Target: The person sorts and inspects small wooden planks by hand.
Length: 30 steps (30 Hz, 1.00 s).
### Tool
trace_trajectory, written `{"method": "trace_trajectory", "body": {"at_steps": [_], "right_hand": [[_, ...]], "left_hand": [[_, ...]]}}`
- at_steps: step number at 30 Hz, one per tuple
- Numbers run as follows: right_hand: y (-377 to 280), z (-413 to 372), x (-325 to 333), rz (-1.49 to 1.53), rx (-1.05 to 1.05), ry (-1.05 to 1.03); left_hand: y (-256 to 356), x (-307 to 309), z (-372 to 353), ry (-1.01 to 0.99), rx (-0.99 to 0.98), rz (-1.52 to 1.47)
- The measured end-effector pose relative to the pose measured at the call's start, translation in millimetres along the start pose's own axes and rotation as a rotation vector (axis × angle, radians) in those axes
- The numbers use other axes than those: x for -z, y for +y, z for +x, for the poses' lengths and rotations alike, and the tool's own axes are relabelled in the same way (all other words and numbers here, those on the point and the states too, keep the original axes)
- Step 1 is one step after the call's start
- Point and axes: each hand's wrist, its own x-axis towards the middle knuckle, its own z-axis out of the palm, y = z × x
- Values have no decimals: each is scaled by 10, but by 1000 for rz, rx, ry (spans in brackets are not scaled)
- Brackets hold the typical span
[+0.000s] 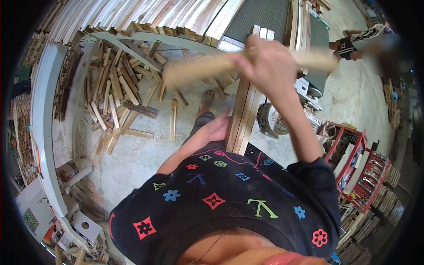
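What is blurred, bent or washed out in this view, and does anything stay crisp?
Head view: motion smears the wooden stick and softens the right hand gripping it; wide-angle distortion bows the grey frame at the left, and the corners go black; glare whitens the metal plate; the patterned shirt looks fairly crisp.

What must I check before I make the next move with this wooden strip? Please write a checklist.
1. Right hand closed around the loose strip: ok.
2. Left hand against the side of the bundle: ok.
3. Loose strip in line with the bundle: not ok, it lies crosswise.
4. Loose strip free of cracks: cannot tell, blurred.
5. Floor around the foot free of wood pieces: not ok.
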Motion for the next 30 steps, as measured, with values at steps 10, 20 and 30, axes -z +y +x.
{"method": "trace_trajectory", "body": {"at_steps": [10, 20, 30], "right_hand": [[222, -794, -343, 470, -997, -123], [89, -907, -518, 395, -946, -186], [396, 148, -957, 257, -730, -129]], "left_hand": [[162, -457, 99, 252, -79, 109], [242, -449, 107, 238, -66, 80], [1086, -646, 347, 171, -176, 176]]}}
